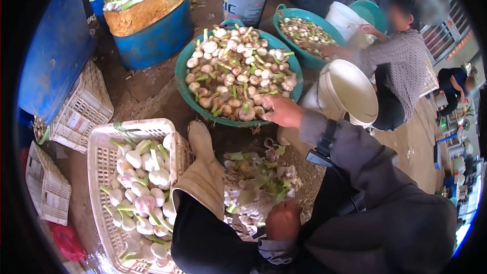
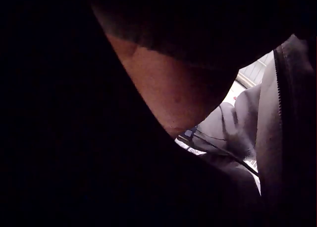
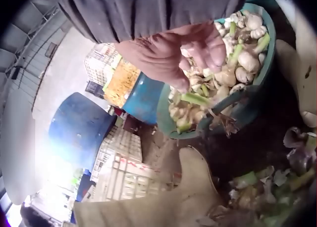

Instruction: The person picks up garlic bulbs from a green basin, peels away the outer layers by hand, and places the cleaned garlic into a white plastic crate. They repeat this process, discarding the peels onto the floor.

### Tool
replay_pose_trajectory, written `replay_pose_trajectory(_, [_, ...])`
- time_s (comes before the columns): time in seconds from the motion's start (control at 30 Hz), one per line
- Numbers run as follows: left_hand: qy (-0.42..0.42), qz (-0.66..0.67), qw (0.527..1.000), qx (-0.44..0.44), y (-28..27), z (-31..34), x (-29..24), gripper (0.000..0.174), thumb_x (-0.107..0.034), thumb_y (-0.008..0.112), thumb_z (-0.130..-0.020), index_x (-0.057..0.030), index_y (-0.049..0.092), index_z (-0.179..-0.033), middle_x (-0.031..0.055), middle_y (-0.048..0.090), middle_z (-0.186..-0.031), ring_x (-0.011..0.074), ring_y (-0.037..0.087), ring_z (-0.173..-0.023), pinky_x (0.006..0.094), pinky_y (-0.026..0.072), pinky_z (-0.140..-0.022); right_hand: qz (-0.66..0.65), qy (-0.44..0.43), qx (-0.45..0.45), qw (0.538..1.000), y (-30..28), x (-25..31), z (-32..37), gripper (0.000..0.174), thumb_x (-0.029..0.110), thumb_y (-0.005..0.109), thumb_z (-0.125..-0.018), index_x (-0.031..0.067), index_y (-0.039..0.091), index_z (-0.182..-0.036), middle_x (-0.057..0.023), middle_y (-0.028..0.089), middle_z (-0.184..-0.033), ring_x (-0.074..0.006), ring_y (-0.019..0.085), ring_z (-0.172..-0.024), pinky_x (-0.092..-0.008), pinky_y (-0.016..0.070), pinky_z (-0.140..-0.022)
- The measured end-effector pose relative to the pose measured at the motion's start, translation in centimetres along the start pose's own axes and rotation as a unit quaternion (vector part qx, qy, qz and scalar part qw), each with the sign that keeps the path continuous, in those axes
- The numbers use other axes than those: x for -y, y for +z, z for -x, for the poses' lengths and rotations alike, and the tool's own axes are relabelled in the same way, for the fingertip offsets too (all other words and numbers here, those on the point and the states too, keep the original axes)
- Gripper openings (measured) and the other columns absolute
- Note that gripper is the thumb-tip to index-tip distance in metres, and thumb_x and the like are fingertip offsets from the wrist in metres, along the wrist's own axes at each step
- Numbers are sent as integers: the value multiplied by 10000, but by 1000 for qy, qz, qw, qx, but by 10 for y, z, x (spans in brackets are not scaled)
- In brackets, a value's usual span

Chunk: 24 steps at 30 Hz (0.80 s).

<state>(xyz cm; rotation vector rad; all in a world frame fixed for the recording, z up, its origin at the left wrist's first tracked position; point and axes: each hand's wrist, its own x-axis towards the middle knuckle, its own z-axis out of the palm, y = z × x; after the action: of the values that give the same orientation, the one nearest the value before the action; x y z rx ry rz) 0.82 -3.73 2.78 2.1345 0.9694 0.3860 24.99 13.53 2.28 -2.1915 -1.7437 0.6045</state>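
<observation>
Nearest the camera, the left hand (image 1: pixel 282 220) lies low by the dark lap with its back up. Its fingers are hidden and the left wrist view is almost black, so I cannot tell how far it is open or whether it holds anything. Just beyond it is a heap of green and papery garlic trimmings (image 1: pixel 258 182). Beside the heap is a tan boot (image 1: pixel 203 157).

Left of the boot stands a white slatted plastic crate (image 1: pixel 94 172) filled with clean white garlic bulbs with short green stalks (image 1: pixel 144 193).

The grey-sleeved right arm stretches forward. The right hand (image 1: pixel 282 111) is palm down at the near rim of a round green plastic basin (image 1: pixel 180 78), with its fingers bent onto the heap of unpeeled brownish garlic bulbs (image 1: pixel 238 71). Whether they grip a bulb I cannot tell.

A white plastic bucket (image 1: pixel 350 89) lies tipped just right of the basin. Farther off, another person in a grey knit top (image 1: pixel 401 56) reaches into a second teal basin (image 1: pixel 280 20).

Behind them stands a grey bucket (image 1: pixel 242 5) whose label is too small to read. A yellow-brown tub (image 1: pixel 144 7) with unreadable characters rests on a blue drum (image 1: pixel 157 35).
</observation>
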Motion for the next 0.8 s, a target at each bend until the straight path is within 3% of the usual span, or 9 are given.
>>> replay_pose_trajectory(0.3, [-43, 188, 980, -46, -4, -18, 7, 101, -91, 640, -770, -23, 655, -842, 174, 636, -817, 339, 615, -752, 384, 493, -655, -81, -94, -81, 989, 76, -37, -72, 377, 252, 647, -791, -21, 565, -1039, -225, 571, -959, -378, 546, -910, -430, 434, -780])
replay_pose_trajectory(0.37, [-70, 205, 963, -158, -2, -20, 6, 79, -83, 638, -775, -13, 654, -806, 177, 631, -772, 329, 620, -710, 366, 492, -638, -106, -70, -41, 991, 56, -28, -63, 319, 246, 631, -806, -23, 552, -958, -212, 577, -914, -353, 565, -849, -419, 449, -742])
replay_pose_trajectory(0.43, [-79, 197, 964, -159, -3, -20, 5, 82, -86, 632, -794, -8, 657, -788, 159, 637, -748, 273, 632, -692, 339, 492, -625, -59, -59, 13, 996, 20, 0, -41, 214, 186, 600, -825, 2, 528, -907, -167, 585, -884, -269, 603, -753, -395, 477, -669])
replay_pose_trajectory(0.5, [-191, 225, 926, -235, 3, -21, 8, 93, -96, 625, -814, -11, 658, -835, 138, 643, -760, 220, 631, -701, 320, 490, -621, -28, -152, 65, 986, -5, 22, -14, 212, 222, 579, -839, 23, 533, -898, -149, 584, -844, -276, 610, -716, -389, 479, -635])
replay_pose_trajectory(0.53, [-155, 179, 925, -298, 3, -25, 11, 136, -119, 627, -825, 4, 650, -877, 114, 650, -781, 189, 623, -714, 314, 487, -612, -31, -177, 95, 979, -15, 32, 2, 204, 229, 572, -842, 35, 537, -895, -144, 583, -823, -284, 611, -711, -393, 478, -634])
replay_pose_trajectory(0.67, [-154, 246, 891, -349, -13, -24, -3, 237, -146, 636, -834, 43, 623, -975, 121, 645, -815, 181, 606, -717, 303, 490, -638, -54, -278, 202, 938, -26, 67, 73, 191, 239, 561, -840, 51, 539, -867, -149, 581, -767, -318, 606, -717, -426, 470, -636])
replay_pose_trajectory(0.7, [-147, 241, 891, -355, -10, -18, 4, 237, -146, 636, -834, 43, 623, -975, 121, 645, -815, 181, 606, -717, 303, 490, -638, -51, -302, 234, 923, -27, 75, 91, 191, 234, 561, -838, 46, 534, -860, -156, 577, -763, -325, 605, -721, -435, 467, -636])
replay_pose_trajectory(0.77, [-136, 247, 945, -166, 1, -7, 28, 296, -131, 628, -841, 39, 581, -1079, 128, 641, -864, 190, 605, -697, 293, 489, -635, -79, -294, 279, 911, -21, 88, 119, 273, 269, 575, -820, 2, 542, -863, -197, 595, -810, -368, 598, -742, -454, 463, -648])
replay_pose_trajectory(0.8, [-141, 356, 905, -183, 3, -4, 21, 240, -125, 634, -831, 28, 622, -1016, 105, 631, -826, 189, 605, -698, 324, 517, -652, -38, -312, 237, 919, -19, 93, 134, 305, 284, 595, -820, 3, 546, -930, -182, 595, -805, -355, 602, -747, -445, 465, -664])
